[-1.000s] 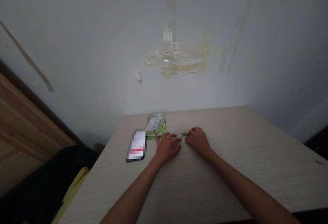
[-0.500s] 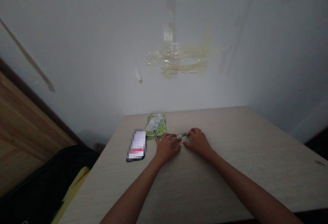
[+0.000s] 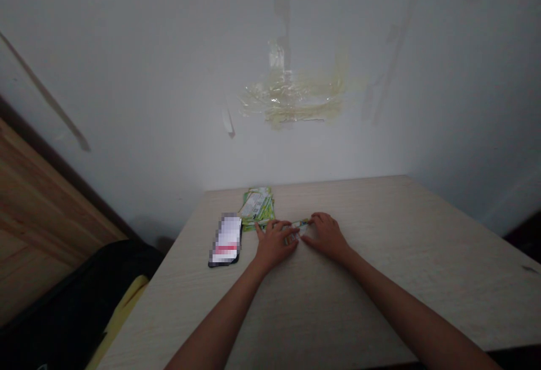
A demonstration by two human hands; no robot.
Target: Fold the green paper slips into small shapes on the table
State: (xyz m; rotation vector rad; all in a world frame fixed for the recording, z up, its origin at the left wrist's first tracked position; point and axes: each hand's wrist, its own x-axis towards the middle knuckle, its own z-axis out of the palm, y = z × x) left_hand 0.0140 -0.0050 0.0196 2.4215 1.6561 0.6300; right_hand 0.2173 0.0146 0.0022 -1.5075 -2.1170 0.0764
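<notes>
A small flat printed packet, whitish with green and yellow marks, lies on the table between my hands. My left hand rests palm down with its fingers spread, fingertips over the packet's left part and hiding much of it. At the packet's right edge, the thumb and forefinger of my right hand touch it, held apart from each other with the other fingers bent. Just beyond my left hand is a loose pile of green and white packets, its front edge partly covered by that hand.
A phone with a blurred-out screen lies left of my left hand. The pale wooden table meets a wall with peeling tape. Beside the table's left edge are a dark bag, yellow cloth and wooden panel.
Almost nothing differs. The right hand's fingers have shifted very slightly at the packet's edge; the left hand, pile and phone stay in place.
</notes>
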